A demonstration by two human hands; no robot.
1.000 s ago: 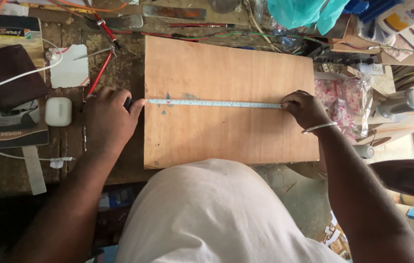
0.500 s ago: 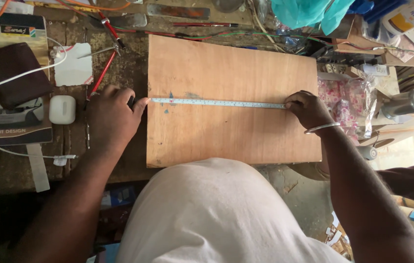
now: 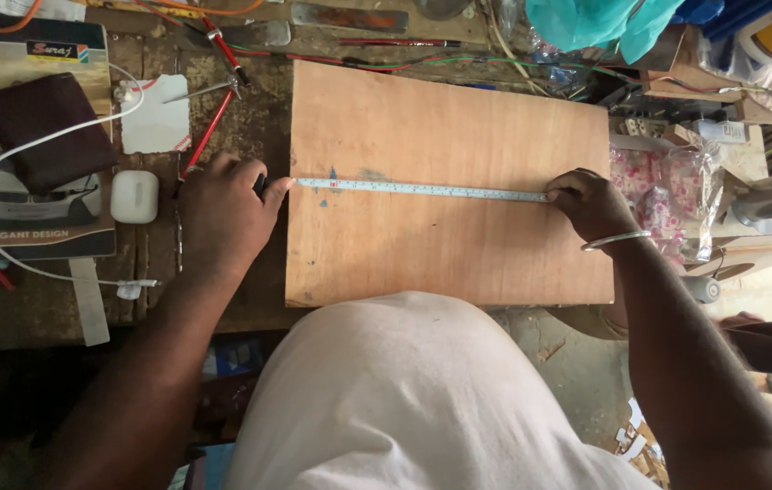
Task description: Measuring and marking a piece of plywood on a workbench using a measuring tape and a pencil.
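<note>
While the tape measure (image 3: 422, 190) lies stretched across the plywood board (image 3: 449, 245), both hands pin its 2 ends.

Tape runs flat from the board's left edge almost to its right edge, about midway between far and near edges. Left hand (image 3: 222, 213) sits just off the left edge, fingers curled shut around the dark tape case, thumb at the board's edge. Right hand (image 3: 590, 201) pinches the tape's free end against the wood near the right edge; a metal bangle (image 3: 615, 240) is on that wrist. Red-handled pliers (image 3: 209, 127) and a white earbud case (image 3: 134, 196) lie on the desk left of the board. Risk, as judged: if either pinch loosens, the tape could slip or skew and give a false reading.
</note>
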